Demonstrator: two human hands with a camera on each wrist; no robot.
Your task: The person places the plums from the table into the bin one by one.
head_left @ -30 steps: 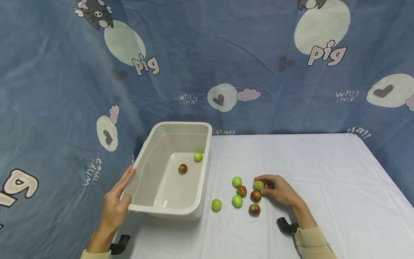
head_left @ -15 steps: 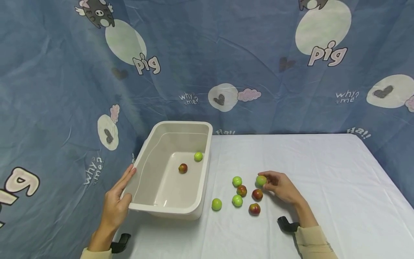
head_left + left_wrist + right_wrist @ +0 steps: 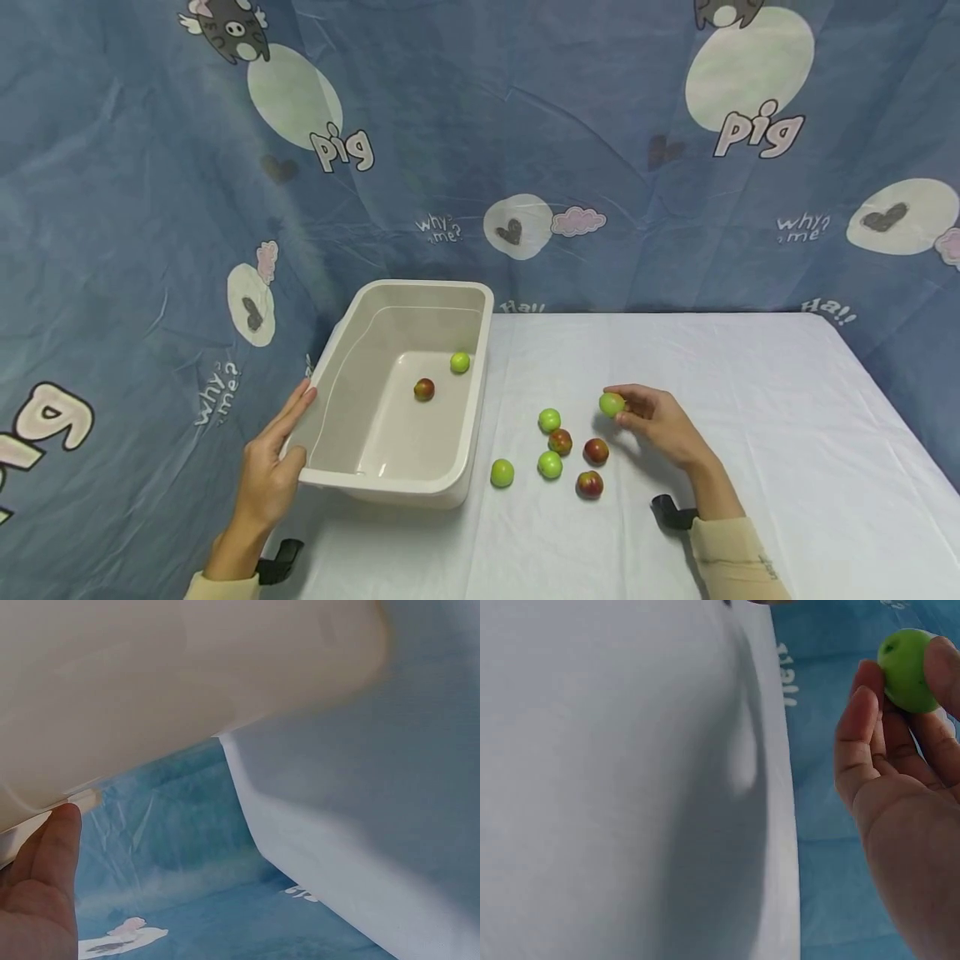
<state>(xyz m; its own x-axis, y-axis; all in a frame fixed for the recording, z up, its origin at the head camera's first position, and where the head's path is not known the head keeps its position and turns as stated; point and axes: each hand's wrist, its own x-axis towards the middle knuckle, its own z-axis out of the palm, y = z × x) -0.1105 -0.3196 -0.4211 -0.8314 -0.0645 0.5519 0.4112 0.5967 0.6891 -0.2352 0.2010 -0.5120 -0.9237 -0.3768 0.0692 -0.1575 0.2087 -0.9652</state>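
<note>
My left hand [image 3: 266, 479] grips the left rim of a beige plastic tub [image 3: 480, 392], which is tilted on the table's left side. In the left wrist view the tub's wall [image 3: 150, 690] fills the upper part, with my fingers [image 3: 56, 847] at its edge. Inside the tub lie a green jujube [image 3: 460, 362] and a reddish-brown one [image 3: 424, 389]. My right hand [image 3: 663, 425] pinches a green jujube [image 3: 907, 671] between thumb and fingers, raised over the table. Below and left of it lie green jujubes [image 3: 550, 465] and reddish-brown jujubes [image 3: 596, 452].
A white cloth covers the table [image 3: 712, 358]. Behind and to the left hangs a blue printed curtain [image 3: 420, 125]. Black wrist mounts [image 3: 672, 512] stick out from both wrists.
My right hand has lifted the green jujube off the group, up and slightly away to the right. The left hand and the tub have stayed in place.
</note>
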